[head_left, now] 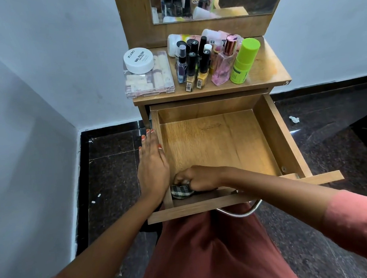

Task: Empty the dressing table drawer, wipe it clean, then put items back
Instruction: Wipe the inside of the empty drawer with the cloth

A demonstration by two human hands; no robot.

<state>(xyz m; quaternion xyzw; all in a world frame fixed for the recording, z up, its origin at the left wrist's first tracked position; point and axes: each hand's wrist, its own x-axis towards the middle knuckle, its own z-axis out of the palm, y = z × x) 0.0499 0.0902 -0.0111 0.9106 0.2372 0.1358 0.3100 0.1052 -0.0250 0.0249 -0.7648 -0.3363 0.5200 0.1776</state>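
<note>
Here, wooden drawer (217, 140), dark floor (112, 165), white walls (43, 72)

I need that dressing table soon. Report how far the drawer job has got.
Emptying looks done: the drawer holds only the checked cloth, while the bottles and the clear case, with the white jar on it, sit on the tabletop. Wiping is in hand: the right hand grips that cloth in the near left corner, and the left hand rests flat on the left wall. Left: finish wiping, then put the items back.
</note>
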